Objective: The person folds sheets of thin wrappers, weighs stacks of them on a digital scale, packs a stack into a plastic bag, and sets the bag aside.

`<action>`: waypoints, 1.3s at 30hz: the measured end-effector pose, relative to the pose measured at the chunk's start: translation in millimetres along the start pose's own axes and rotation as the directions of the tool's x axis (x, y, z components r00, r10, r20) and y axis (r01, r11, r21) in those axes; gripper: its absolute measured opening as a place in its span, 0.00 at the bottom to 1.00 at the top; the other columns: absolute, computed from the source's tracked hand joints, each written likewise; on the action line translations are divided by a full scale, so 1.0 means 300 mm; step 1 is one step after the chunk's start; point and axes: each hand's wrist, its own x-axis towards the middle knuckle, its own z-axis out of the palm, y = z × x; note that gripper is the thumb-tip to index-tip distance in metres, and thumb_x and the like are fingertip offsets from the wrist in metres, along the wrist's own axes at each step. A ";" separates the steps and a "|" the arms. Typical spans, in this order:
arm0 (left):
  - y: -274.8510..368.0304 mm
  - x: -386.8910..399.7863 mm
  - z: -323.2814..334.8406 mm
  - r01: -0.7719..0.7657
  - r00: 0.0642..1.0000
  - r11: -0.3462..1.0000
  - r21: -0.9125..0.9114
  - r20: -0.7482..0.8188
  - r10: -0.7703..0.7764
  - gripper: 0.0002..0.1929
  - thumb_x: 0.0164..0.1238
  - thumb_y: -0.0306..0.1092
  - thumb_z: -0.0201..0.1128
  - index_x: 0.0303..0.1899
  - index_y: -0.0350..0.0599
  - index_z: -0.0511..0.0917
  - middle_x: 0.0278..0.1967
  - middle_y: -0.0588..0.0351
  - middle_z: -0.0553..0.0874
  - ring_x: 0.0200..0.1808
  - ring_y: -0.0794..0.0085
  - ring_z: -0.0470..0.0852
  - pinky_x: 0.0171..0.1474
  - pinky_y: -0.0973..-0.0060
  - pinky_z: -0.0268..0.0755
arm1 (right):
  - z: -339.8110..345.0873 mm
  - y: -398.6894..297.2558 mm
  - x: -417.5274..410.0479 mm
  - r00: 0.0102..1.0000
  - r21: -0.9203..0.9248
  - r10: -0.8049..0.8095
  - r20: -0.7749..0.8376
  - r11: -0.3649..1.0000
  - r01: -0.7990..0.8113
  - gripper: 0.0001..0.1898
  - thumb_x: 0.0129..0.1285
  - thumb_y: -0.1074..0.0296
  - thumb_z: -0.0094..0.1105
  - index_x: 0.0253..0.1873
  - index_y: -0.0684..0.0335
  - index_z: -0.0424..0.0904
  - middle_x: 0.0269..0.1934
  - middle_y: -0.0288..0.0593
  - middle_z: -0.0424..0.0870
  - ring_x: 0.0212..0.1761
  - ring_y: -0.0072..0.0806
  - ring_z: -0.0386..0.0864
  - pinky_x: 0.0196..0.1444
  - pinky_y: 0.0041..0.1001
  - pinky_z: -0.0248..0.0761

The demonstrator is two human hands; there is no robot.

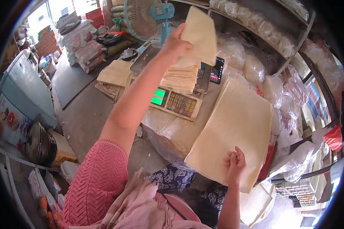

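Note:
My left hand [177,43] grips a folded pale-yellow sheet [200,35] by its left edge, thumb on the near face. The sheet is raised over a pile of similar folded sheets [180,77] on the metal pan of a digital scale [182,104], whose display is lit green. My right hand [235,163] is over the near part of a stack of large flat pale-yellow sheets [235,123], fingers loosely bent and partly apart, with nothing seen in them. Whether it touches the top sheet is not clear.
A phone [217,70] lies right of the scale. Behind stands a blue fan [162,13]. More folded sheets [114,73] are at the scale's left. Plastic-bagged goods [253,68] line the right side and the shelf above. A dark pot [40,143] stands at lower left.

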 end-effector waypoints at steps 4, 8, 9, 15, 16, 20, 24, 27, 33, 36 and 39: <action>-0.109 0.045 -0.115 0.483 0.876 0.848 0.219 -0.139 -0.463 0.40 0.45 0.19 0.63 0.67 0.43 0.63 0.47 0.52 0.79 0.44 0.63 0.79 0.42 0.68 0.73 | -0.003 0.015 -0.001 1.000 0.052 0.001 -0.002 0.999 -0.001 0.15 0.71 0.72 0.48 0.60 0.66 0.70 0.39 0.39 0.80 0.29 0.17 0.78 0.29 0.16 0.72; -0.116 -0.017 -0.100 0.454 0.885 0.888 0.069 -0.151 -0.441 0.33 0.46 0.21 0.63 0.60 0.44 0.71 0.41 0.51 0.78 0.41 0.61 0.79 0.39 0.63 0.72 | -0.007 0.004 -0.006 1.000 0.035 0.018 -0.013 0.999 -0.017 0.15 0.71 0.71 0.48 0.59 0.67 0.70 0.38 0.37 0.79 0.28 0.16 0.76 0.30 0.16 0.70; -0.112 -0.018 -0.096 0.448 0.884 0.893 0.035 -0.166 -0.437 0.30 0.46 0.21 0.64 0.57 0.43 0.73 0.40 0.51 0.78 0.39 0.62 0.79 0.39 0.64 0.72 | -0.007 -0.001 -0.007 1.000 0.035 0.023 -0.010 0.999 -0.022 0.15 0.71 0.71 0.48 0.59 0.67 0.70 0.38 0.37 0.79 0.28 0.16 0.76 0.30 0.16 0.70; -0.120 -0.027 -0.169 0.217 0.971 0.805 0.552 -0.207 -0.120 0.30 0.50 0.23 0.65 0.61 0.38 0.71 0.51 0.52 0.79 0.46 0.68 0.80 0.49 0.74 0.70 | 0.003 0.011 -0.005 1.000 -0.001 0.007 0.003 1.000 -0.007 0.14 0.71 0.70 0.49 0.58 0.67 0.72 0.38 0.37 0.80 0.28 0.15 0.76 0.31 0.15 0.70; -0.088 -0.068 -0.159 0.155 0.956 0.717 0.680 -0.285 0.064 0.29 0.50 0.24 0.66 0.59 0.36 0.73 0.51 0.51 0.80 0.47 0.69 0.80 0.49 0.75 0.70 | 0.000 0.009 -0.002 1.000 0.015 -0.011 -0.010 1.000 0.011 0.13 0.71 0.71 0.49 0.57 0.67 0.73 0.38 0.38 0.81 0.29 0.16 0.77 0.30 0.15 0.71; -0.116 -0.179 -0.211 0.056 0.895 0.937 0.346 -0.434 0.107 0.28 0.52 0.27 0.68 0.57 0.32 0.73 0.52 0.49 0.80 0.52 0.69 0.79 0.55 0.75 0.70 | -0.007 0.026 -0.002 1.000 0.064 -0.024 0.001 0.998 0.024 0.13 0.71 0.72 0.49 0.57 0.67 0.73 0.38 0.39 0.80 0.30 0.16 0.77 0.32 0.15 0.71; -0.135 -0.290 -0.269 0.142 0.886 0.971 0.193 -0.462 -0.037 0.27 0.54 0.28 0.67 0.58 0.34 0.72 0.54 0.48 0.78 0.54 0.69 0.78 0.56 0.73 0.71 | -0.002 0.021 -0.006 1.000 0.066 -0.015 0.018 0.998 0.014 0.13 0.71 0.71 0.49 0.57 0.67 0.72 0.39 0.39 0.80 0.30 0.16 0.76 0.33 0.15 0.70; -0.146 -0.351 -0.283 0.179 0.849 0.976 0.125 -0.520 -0.090 0.26 0.56 0.28 0.66 0.58 0.35 0.72 0.54 0.49 0.78 0.54 0.69 0.77 0.54 0.72 0.72 | 0.000 0.019 -0.010 1.000 0.080 -0.010 0.022 0.997 0.008 0.13 0.71 0.71 0.49 0.56 0.67 0.73 0.38 0.39 0.80 0.30 0.17 0.76 0.33 0.16 0.71; -0.216 -0.410 -0.293 0.217 0.844 0.976 0.013 -0.505 -0.181 0.25 0.57 0.27 0.64 0.58 0.36 0.71 0.54 0.47 0.78 0.51 0.64 0.79 0.53 0.69 0.72 | -0.009 0.008 -0.016 1.000 0.085 -0.015 0.017 0.996 0.014 0.12 0.71 0.70 0.49 0.55 0.67 0.73 0.38 0.39 0.79 0.31 0.17 0.76 0.34 0.17 0.71; -0.255 -0.417 -0.277 0.339 0.837 0.941 0.006 -0.458 -0.299 0.24 0.60 0.37 0.65 0.55 0.34 0.71 0.52 0.45 0.78 0.51 0.62 0.80 0.53 0.65 0.73 | -0.009 0.017 -0.017 1.000 0.049 -0.004 0.021 0.999 0.003 0.11 0.71 0.71 0.49 0.54 0.67 0.74 0.39 0.39 0.79 0.31 0.17 0.76 0.34 0.17 0.71; -0.268 -0.392 -0.250 0.552 0.728 0.792 -0.260 -0.313 -0.610 0.29 0.62 0.48 0.64 0.53 0.31 0.70 0.49 0.40 0.79 0.50 0.56 0.80 0.54 0.61 0.73 | -0.006 0.012 -0.015 0.999 0.068 -0.017 0.040 0.998 0.015 0.11 0.71 0.72 0.49 0.54 0.67 0.74 0.39 0.39 0.79 0.31 0.17 0.76 0.35 0.17 0.71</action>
